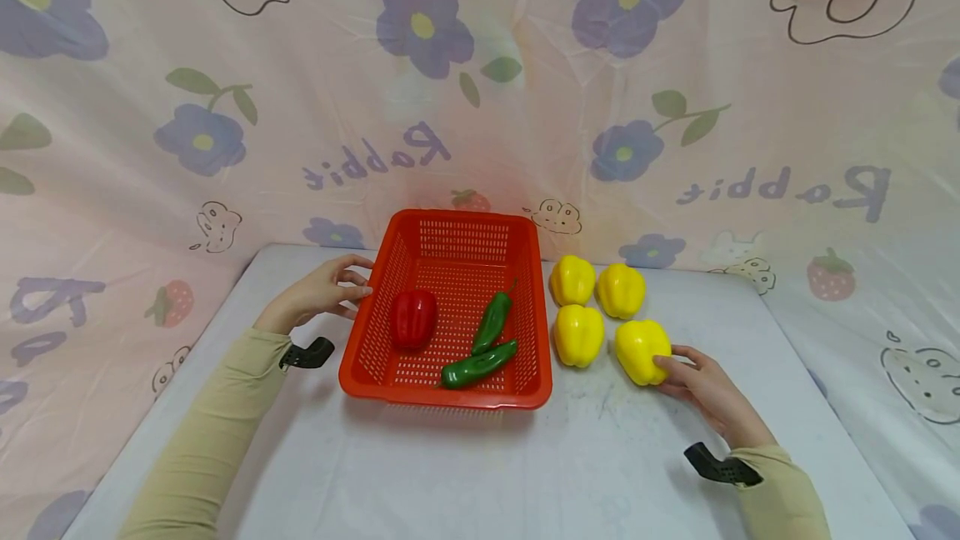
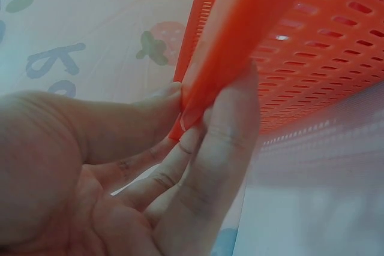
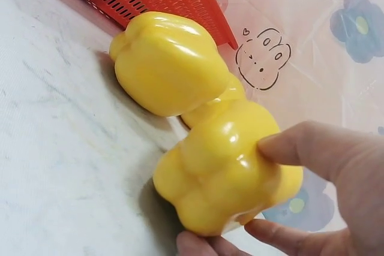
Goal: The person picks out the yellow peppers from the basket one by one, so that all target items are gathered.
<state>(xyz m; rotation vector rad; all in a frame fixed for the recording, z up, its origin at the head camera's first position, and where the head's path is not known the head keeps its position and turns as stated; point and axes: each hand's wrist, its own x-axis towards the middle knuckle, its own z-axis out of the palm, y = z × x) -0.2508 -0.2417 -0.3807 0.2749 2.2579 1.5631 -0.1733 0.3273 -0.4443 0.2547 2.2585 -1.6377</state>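
A red plastic basket point(image 1: 534, 394) with slotted walls is on the white table. Inside it lie a red bell pepper point(image 1: 413, 318) and two green chili peppers point(image 1: 492, 323), the nearer one point(image 1: 480, 365) set crosswise. My left hand point(image 1: 322, 292) pinches the basket's left rim point(image 2: 225, 58) between thumb and fingers. Right of the basket, my right hand point(image 1: 705, 394) grips the nearest yellow bell pepper point(image 1: 642, 352), thumb on one side and fingertips on the other. In the right wrist view, that pepper point(image 3: 219, 169) is close to the table; whether it touches is unclear.
Three other yellow bell peppers, at the back point(image 1: 573, 280), back right point(image 1: 622, 290) and front point(image 1: 579, 335), cluster just beside the basket's right wall. A patterned curtain point(image 1: 480, 132) rises behind the table point(image 1: 420, 482) and hangs along its sides.
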